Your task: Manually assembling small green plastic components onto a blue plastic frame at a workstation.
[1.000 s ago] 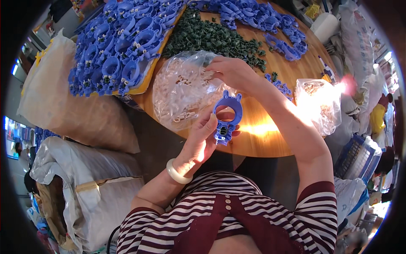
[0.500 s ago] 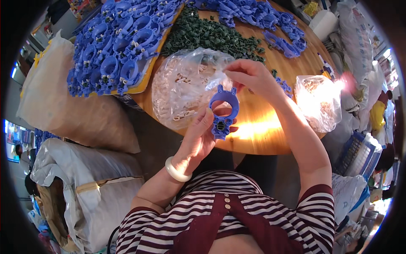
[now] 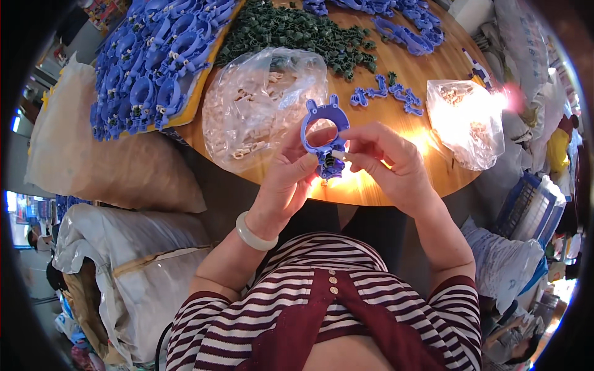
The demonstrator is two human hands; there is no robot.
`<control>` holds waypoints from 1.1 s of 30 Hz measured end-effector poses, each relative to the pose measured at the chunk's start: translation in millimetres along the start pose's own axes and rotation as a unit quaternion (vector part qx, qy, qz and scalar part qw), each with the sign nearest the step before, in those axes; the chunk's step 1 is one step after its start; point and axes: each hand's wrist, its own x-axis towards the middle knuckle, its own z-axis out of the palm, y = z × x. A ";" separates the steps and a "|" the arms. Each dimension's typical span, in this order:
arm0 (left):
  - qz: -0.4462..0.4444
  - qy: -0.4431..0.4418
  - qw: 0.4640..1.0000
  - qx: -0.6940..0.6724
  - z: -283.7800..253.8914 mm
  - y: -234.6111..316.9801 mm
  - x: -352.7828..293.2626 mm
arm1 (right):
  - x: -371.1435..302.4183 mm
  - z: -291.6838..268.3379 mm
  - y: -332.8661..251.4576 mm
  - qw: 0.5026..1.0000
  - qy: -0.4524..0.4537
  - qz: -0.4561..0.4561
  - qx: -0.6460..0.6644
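Steadily, the left hand (image 3: 286,179) curls its thumb and fingers round the lower part of a blue plastic ring-shaped piece with two ear-like knobs (image 3: 320,150), held upright just above the near edge of a round, honey-coloured wooden table (image 3: 448,52). The right hand (image 3: 396,168) is nearly closed, thumb and forefinger pinching a small whitish part (image 3: 338,154) against the piece's body, beside a dark green insert (image 3: 329,162). Its fingers hide some of the body's right side.

Just beyond the left hand lies a clear plastic bag of pale small parts (image 3: 303,65), between it and a spread heap of dark green plastic bits (image 3: 297,37). At left, similar blue ringed pieces (image 3: 142,93) crowd a yellow-edged board (image 3: 184,117). A few small blue plastic parts (image 3: 405,98) lie beyond the right hand, near a second clear bag (image 3: 476,154), glaring in sunlight.

Faint print marks a whitish plastic sack (image 3: 504,260) at lower right, too small to read.
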 end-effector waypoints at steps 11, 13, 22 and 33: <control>0.018 -0.060 0.997 0.042 12.1 -9.3 1.5 | -15.0 1.0 4.2 0.972 0.028 -0.113 -0.206; 0.017 -0.050 0.997 0.058 16.8 -8.0 0.0 | -19.6 3.9 0.0 0.967 0.036 -0.112 -0.225; 0.074 -0.051 0.989 0.114 16.7 -17.0 -3.4 | -28.0 12.4 -5.3 0.963 0.073 -0.117 -0.232; 0.053 -0.034 0.993 0.102 9.6 -18.5 -3.1 | -19.9 9.1 14.6 0.949 0.023 -0.188 -0.251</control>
